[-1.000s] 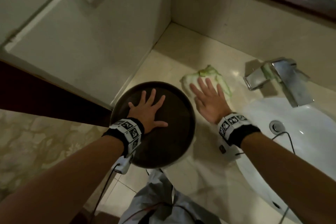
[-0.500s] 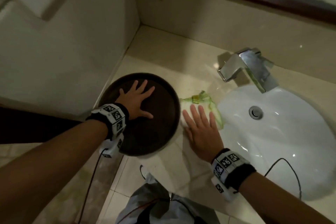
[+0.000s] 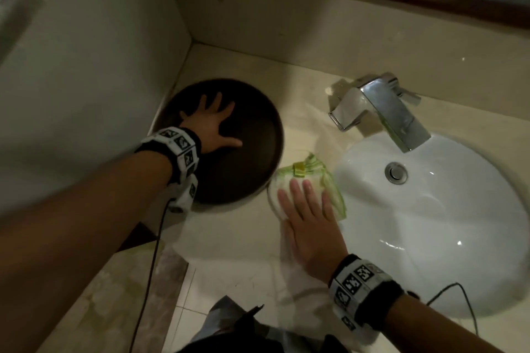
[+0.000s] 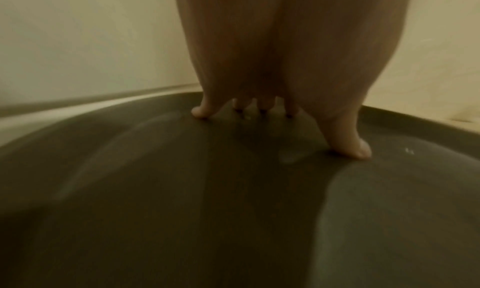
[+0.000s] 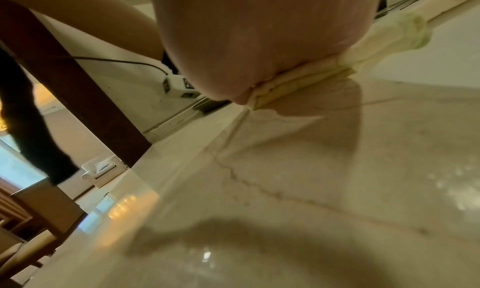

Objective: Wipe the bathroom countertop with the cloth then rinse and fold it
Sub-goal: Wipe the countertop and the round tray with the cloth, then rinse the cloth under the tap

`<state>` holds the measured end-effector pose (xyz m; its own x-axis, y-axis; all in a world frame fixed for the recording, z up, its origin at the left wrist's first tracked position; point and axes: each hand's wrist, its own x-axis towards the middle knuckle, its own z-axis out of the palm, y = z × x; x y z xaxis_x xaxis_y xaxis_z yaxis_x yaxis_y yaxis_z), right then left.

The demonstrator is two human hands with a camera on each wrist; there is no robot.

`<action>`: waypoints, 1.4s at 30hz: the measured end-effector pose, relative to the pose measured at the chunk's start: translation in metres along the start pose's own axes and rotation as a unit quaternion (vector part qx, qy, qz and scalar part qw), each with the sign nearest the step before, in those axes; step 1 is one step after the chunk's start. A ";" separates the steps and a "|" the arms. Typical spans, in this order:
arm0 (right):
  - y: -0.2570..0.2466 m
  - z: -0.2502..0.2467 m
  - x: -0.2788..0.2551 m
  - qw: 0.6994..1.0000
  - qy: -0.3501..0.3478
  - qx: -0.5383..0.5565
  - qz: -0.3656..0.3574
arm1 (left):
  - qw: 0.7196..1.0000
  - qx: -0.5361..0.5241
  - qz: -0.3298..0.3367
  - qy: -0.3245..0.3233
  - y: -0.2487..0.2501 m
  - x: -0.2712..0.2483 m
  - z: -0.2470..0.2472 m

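I have my right hand pressed flat, fingers straight and together, on the cloth, a soft white rag with green-striped edges and a small yellow tag, bunched in folds. It lies on the glossy, veined beige stone countertop, between the round dark brown tray and the smooth white oval sink. My left hand rests spread on the tray's matte floor, fingertips touching it, gripping nothing. An angular chrome faucet overhangs the basin's rim.
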<state>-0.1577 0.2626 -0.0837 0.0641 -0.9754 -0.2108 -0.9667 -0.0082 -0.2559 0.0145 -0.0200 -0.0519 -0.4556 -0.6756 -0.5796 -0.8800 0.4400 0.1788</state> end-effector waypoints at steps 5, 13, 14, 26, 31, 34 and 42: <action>-0.001 0.000 0.002 1.000 0.010 -0.006 -0.002 | 1.000 -0.003 0.000 0.012 0.013 0.045 -0.028; -0.001 0.001 0.003 0.999 0.024 0.028 0.000 | 1.000 -0.013 -0.002 0.001 0.012 0.063 -0.048; 0.000 0.001 0.003 0.999 0.025 0.028 0.001 | 1.000 -0.010 -0.002 0.002 0.012 0.063 -0.049; 0.002 -0.003 0.003 0.999 0.021 0.027 -0.015 | 0.992 -0.047 0.031 0.115 0.066 -0.019 -0.018; 0.010 -0.013 0.005 0.999 0.013 0.030 -0.026 | 0.988 -0.047 0.083 0.125 0.100 -0.076 0.020; 0.023 -0.029 0.012 0.994 0.056 0.051 -0.084 | 0.991 -0.062 0.068 0.098 0.114 -0.089 0.045; 0.062 -0.057 0.040 0.995 0.088 0.038 -0.016 | 0.994 -0.077 0.007 0.079 0.130 -0.088 0.059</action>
<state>-0.2294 0.2109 -0.0541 0.0436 -0.9985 -0.0339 -0.9431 -0.0300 -0.3312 -0.0515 0.1317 -0.0247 -0.4728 -0.7598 -0.4463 -0.8779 0.3626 0.3127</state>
